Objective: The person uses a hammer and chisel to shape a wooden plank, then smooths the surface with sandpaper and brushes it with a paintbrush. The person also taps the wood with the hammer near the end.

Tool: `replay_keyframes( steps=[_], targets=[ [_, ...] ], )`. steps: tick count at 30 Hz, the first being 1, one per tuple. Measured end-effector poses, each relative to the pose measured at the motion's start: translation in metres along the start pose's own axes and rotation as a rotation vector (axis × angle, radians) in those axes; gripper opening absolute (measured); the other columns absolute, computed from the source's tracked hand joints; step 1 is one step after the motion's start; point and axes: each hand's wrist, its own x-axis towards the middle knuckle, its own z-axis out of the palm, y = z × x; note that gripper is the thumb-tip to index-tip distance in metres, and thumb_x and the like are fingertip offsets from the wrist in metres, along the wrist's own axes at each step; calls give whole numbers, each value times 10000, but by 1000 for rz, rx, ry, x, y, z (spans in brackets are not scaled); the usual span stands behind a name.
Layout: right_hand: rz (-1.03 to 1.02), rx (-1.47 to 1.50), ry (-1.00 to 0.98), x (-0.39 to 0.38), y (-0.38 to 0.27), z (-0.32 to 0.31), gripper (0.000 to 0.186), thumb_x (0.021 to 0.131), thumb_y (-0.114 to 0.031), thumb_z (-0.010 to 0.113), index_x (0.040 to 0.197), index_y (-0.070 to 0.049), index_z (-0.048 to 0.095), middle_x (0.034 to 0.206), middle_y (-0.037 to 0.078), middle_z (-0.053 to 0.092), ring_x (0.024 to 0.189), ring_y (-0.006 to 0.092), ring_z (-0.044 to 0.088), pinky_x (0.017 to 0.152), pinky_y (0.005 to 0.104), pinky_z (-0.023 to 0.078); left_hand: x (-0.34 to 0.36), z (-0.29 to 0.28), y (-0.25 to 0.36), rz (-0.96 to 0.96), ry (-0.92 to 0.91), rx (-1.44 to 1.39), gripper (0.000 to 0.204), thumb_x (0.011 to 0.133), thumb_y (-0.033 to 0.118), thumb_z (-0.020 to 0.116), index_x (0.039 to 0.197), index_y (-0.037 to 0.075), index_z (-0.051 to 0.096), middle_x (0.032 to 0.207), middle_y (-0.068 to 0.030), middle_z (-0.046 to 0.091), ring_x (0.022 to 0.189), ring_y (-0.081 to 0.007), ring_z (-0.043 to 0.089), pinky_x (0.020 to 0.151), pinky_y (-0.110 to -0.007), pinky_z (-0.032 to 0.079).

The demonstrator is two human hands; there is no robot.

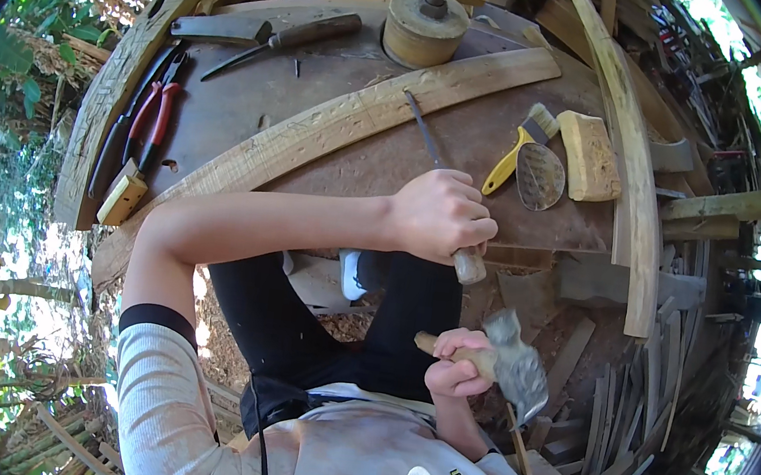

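My left hand (pixel 442 215) is closed around a chisel (pixel 424 133). The butt of its handle sticks out below my fist, and its thin metal blade reaches up to the near edge of a long, pale wooden board (pixel 318 129). Small dents and cuts mark the board's surface, which lies slanting across the worktable (pixel 344 63). Lower and to the right, near my body, my right hand (pixel 460 363) grips the short wooden handle of a hammer (pixel 517 366). Its grey metal head points away to the right, apart from the chisel handle.
Red-handled pliers (pixel 160 109), a wooden-handled tool (pixel 315 33) and a round wooden container (pixel 425 32) lie beyond my left arm. On the right are a yellow brush (pixel 520 148), an oval clear lens-like piece (pixel 539 177) and a wood block (pixel 588 158). Wood strips (pixel 632 416) are piled below.
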Motion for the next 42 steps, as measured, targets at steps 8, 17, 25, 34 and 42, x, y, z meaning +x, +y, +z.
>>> replay_keyframes(
  steps=[8,17,25,34,42],
  targets=[
    [-126,6,-97,34,-12,-13,437,1087,-477,420,1050,-42,444,658,63,483,427,150,434,388,288,409,8,-15,-1,30,122,-116,230,568,216,772,669,185,568,632,50,566,568,-173,564,517,-329,406],
    [31,-105,-90,15,-7,-13,372,1087,-406,447,1001,-45,454,653,58,469,462,154,454,402,298,408,7,-13,-4,51,115,-107,218,563,205,765,666,193,572,627,55,563,564,-167,562,518,-329,407],
    [-151,-93,-56,12,1,-13,139,1021,-145,466,965,-19,483,684,84,496,488,170,476,444,304,435,9,-12,0,13,103,-83,207,562,203,763,666,198,584,633,68,573,575,-169,569,528,-328,411],
    [-245,227,62,6,20,-9,263,1084,-269,449,995,-23,467,680,91,494,495,155,476,420,292,433,11,-11,0,17,122,-117,213,563,213,763,672,199,581,635,63,570,581,-170,572,539,-325,416],
    [-209,-289,-129,16,12,-17,276,1084,-290,460,978,-36,477,666,75,472,495,165,485,451,312,428,6,-14,-3,39,121,-86,207,575,232,762,677,200,584,628,62,560,578,-171,568,538,-323,414]
  ],
)
